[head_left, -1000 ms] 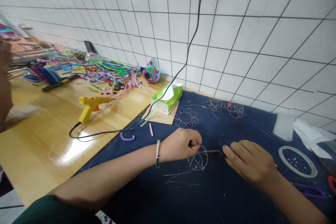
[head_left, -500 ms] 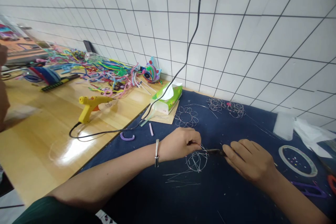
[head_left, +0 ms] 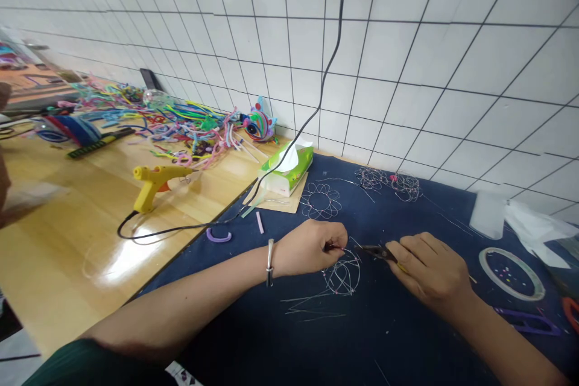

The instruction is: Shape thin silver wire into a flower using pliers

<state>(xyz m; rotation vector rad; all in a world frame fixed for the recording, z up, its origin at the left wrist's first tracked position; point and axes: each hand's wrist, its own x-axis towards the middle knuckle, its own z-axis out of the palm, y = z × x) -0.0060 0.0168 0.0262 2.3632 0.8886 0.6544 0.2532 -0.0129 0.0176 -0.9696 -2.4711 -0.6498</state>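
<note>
My left hand [head_left: 316, 246] pinches the upper edge of a looped wire ring [head_left: 342, 274], which has small pinkish beads on it and hangs over the dark cloth. My right hand [head_left: 429, 265] is wrapped round a pair of pliers [head_left: 377, 251], whose jaws point left, close to the ring's upper right. Beside the jaws a short bit of wire [head_left: 355, 243] sticks up; I cannot tell whether they grip it. Several straight wires [head_left: 312, 307] lie below the ring. Behind my left hand rests a flower-shaped wire piece [head_left: 321, 201].
Along the wall lie tangled wire pieces [head_left: 406, 187] and a green tissue pack [head_left: 287, 169]. At right are a round dish with beads [head_left: 511, 274] and purple-handled scissors [head_left: 527, 321]. A yellow glue gun [head_left: 156, 184] trails a black cord. Another person's hand [head_left: 3, 175] shows at far left.
The pliers have moved slightly away from the wire ring, and their jaws now show more clearly. My left hand keeps its pinch. The other person's hand has shifted left.
</note>
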